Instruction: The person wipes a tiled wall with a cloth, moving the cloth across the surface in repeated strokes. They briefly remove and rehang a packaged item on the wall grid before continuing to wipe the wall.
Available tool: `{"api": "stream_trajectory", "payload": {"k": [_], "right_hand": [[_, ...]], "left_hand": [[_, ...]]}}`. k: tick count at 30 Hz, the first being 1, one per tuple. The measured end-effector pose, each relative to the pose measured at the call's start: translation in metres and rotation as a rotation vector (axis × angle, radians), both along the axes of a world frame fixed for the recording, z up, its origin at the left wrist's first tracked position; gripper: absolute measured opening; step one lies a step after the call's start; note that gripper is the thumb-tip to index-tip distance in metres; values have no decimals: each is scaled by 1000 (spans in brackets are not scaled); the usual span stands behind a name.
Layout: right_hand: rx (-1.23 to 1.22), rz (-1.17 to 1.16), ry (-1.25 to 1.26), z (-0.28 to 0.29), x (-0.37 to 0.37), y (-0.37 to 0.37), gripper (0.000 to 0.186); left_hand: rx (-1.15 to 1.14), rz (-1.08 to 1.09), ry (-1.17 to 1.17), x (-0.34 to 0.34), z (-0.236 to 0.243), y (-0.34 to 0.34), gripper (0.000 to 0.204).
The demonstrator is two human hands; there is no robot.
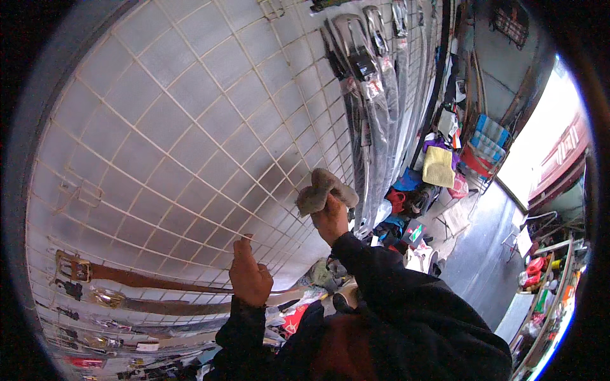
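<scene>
grasping a bunched, soft grey-brown cloth [325, 183] in the right hand [333, 222], up at a white welded-wire grid [168, 152], just beside black belts sleeved in clear plastic [376, 105]. raising the index finger of the left hand [251, 277] at the same grid, other fingers curled in; cannot tell whether hooked on a wire or free. showing, to the left of that hand, a brown leather belt with a brass-coloured frame buckle [127, 274], stretched across the wires.

Finding room over wire grid [196, 123] toward ten o'clock; meeting wrapped belts [381, 120] at one, brown belt [143, 277], probably others, at eight.
</scene>
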State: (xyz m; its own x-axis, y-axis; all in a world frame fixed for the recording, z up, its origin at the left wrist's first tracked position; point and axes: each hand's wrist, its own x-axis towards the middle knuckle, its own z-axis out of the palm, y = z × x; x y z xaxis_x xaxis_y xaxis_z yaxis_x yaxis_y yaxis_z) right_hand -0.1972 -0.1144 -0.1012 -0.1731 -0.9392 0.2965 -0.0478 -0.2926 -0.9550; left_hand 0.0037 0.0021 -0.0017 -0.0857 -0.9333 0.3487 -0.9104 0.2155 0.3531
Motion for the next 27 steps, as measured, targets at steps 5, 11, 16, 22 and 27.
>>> {"api": "stream_trajectory", "payload": {"k": [5,11,16,22,27], "right_hand": [[-96,1,-5,14,-18,6,31],[-263,-130,653,92,-56,-36,34],[-141,-113,654,116,-44,-46,30],[398,398,-1002,102,-33,-46,26],[-68,227,-112,104,-36,-41,36]], "left_hand": [[-7,-1,-23,0,0,1,68],[17,7,25,-1,0,2,67],[-8,22,-18,-3,-2,2,66],[-12,23,-63,-4,2,0,63],[61,52,-32,-5,6,1,60]]}}
